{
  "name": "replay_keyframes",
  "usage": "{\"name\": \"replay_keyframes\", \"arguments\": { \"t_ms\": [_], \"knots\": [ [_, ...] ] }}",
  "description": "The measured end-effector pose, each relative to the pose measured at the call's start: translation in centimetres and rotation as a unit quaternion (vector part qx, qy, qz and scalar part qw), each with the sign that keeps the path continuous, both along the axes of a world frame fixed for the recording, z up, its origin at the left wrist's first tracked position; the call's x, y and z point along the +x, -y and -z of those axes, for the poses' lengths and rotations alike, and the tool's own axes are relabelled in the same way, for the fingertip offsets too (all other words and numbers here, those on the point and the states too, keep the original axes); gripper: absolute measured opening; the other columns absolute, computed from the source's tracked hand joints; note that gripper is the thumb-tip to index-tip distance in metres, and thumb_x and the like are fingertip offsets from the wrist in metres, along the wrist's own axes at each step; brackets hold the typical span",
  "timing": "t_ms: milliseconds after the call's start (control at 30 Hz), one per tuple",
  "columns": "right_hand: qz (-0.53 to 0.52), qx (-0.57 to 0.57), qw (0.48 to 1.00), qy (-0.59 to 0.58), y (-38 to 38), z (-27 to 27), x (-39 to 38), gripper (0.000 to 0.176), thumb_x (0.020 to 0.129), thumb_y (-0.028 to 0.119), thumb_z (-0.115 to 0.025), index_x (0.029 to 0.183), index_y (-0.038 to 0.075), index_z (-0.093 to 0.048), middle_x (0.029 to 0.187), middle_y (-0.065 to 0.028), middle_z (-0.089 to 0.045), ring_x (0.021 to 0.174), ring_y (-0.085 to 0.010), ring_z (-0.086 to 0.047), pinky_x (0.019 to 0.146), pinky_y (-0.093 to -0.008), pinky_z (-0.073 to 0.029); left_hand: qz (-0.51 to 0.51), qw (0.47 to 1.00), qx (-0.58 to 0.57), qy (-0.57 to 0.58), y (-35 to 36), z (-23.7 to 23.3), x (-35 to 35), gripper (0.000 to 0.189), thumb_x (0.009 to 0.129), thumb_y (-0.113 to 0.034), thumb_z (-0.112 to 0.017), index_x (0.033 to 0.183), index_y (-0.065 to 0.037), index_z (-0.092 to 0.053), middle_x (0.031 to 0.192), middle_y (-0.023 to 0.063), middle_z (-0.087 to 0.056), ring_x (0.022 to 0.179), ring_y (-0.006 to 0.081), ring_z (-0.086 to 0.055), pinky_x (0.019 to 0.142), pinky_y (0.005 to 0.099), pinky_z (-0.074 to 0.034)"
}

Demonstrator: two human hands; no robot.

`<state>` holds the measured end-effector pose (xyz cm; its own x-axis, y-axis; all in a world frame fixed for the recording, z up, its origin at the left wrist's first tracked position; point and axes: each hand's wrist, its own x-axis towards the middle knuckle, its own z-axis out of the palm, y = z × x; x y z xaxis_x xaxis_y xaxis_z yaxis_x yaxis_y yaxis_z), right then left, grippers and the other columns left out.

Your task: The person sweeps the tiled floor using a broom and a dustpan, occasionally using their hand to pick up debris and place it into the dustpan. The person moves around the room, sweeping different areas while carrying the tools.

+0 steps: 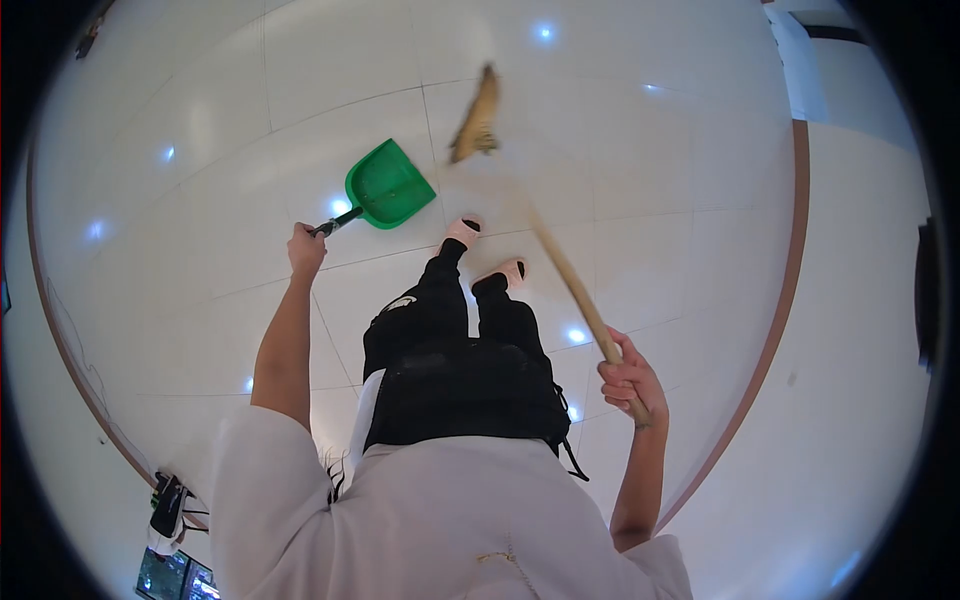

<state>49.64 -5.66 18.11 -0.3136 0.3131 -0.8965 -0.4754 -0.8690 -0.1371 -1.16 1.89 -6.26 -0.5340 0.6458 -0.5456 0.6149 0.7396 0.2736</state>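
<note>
1. The black handle (340, 220) of a green dustpan (390, 185) is being gripped by the left hand (306, 248), with the fingers being wrapped around its end.
2. The pan is being held ahead and to the right of the left hand, its straight edge being turned away from that hand, toward the broom head (478, 118). Whether the floor (250, 180) is being touched by the pan cannot be told.
3. A pale wooden stick (570, 275) is being clasped near its rear end by the right hand (634, 385), with the fingers being curled around it.
4. The stick is being angled forward and to the left of the right hand.
5. The brown broom head is being positioned well ahead of both hands, sideways between them, and apart from the dustpan. Its outline is being blurred, and floor contact cannot be told.
6. Pale pink shoes (463, 232) and black trousers (415, 310) are being worn; the shoes are being placed on the tiled floor, forward of the right hand and between both hands.
</note>
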Motion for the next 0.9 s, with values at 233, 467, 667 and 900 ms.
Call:
{"name": "replay_keyframes", "arguments": {
  "t_ms": [233,467,667,900],
  "knots": [
    [0.271,0.024,0.96,-0.067,3.3,-1.5,4.4,0.034,0.08,0.001,-0.035,0.113,0.008,-0.034,0.059,-0.0005,-0.033,0.036,-0.0028,-0.036,0.031,-0.0176,-0.031,-0.012,0.999,0.044,0.027,1.2,-0.2,-0.1,0.022,0.071,-0.014,-0.056,0.088,-0.002,-0.049,0.064,0.012,-0.059,0.051,0.0209,-0.06,0.052,0.0297,-0.048],
    [0.441,0.066,0.888,-0.108,11.7,3.8,2.4,0.009,0.083,0.005,-0.033,0.074,0.001,-0.034,0.064,-0.0022,-0.035,0.04,-0.0034,-0.041,0.034,-0.019,-0.034,-0.036,0.99,0.102,0.089,2.7,3.3,-4.1,0.023,0.072,-0.014,-0.057,0.087,0.002,-0.049,0.063,0.0105,-0.059,0.051,0.0182,-0.061,0.045,0.0263,-0.047],
    [0.475,0.088,0.867,-0.124,15.4,7.6,5.1,0.013,0.084,0.006,-0.033,0.071,0.002,-0.031,0.064,-0.0025,-0.036,0.041,-0.0034,-0.042,0.034,-0.0188,-0.034,-0.094,0.979,0.125,0.13,3.5,2.4,-3.6,0.027,0.071,-0.013,-0.057,0.089,0.004,-0.048,0.064,0.0121,-0.059,0.051,0.0173,-0.06,0.042,0.0243,-0.048],
    [0.518,0.103,0.836,-0.149,18.7,10.5,7.6,0.012,0.083,0.005,-0.033,0.072,0.002,-0.031,0.065,-0.0025,-0.035,0.041,-0.0036,-0.043,0.034,-0.0182,-0.034,-0.149,0.971,0.144,0.12,4.6,1.4,-1.1,0.029,0.072,-0.013,-0.057,0.092,0.006,-0.047,0.068,0.0127,-0.059,0.052,0.0168,-0.06,0.044,0.0245,-0.05]
  ]
}}
